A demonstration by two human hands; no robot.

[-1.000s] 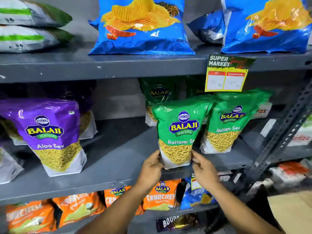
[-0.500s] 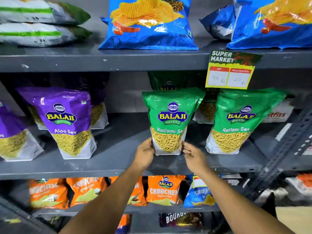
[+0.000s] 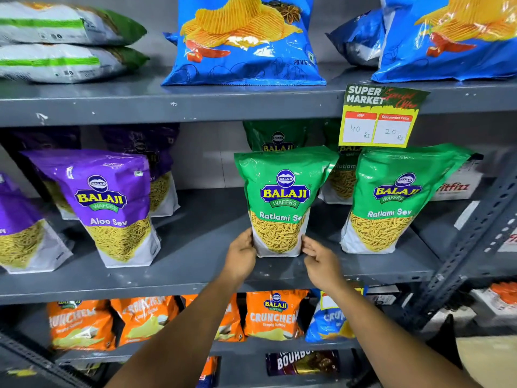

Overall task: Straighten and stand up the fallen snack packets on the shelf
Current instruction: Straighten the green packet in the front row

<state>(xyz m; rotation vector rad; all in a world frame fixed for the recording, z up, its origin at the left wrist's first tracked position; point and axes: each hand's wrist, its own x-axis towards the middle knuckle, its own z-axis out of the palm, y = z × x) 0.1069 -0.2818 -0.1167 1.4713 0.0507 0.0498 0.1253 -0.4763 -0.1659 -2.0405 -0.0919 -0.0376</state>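
The left grip point(image 3: 242, 254) holds the green packet point(image 3: 284, 197) by its lower edge while the right grip point(image 3: 321, 260), loose and holding nothing, brushes the opposite corner, apparently bracing it upright on the surface point(image 3: 195, 247).

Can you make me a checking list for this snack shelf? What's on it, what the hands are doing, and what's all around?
Surface: grey metal shelf, middle level, paint scuffed.
Job's things: green packet stands upright near the front edge; second green packet stands to its right, tilted a little; purple packets stand leaning on the left.
Clutter: white bags lie flat, one on the other, on the top level.
Hands: left hand holds the green packet's lower left corner; right hand has its fingertips at the lower right corner, grip unclear.
Cables: nothing seen.
Surroundings: blue bags above, price sign hanging from the upper shelf's edge, orange packets below.
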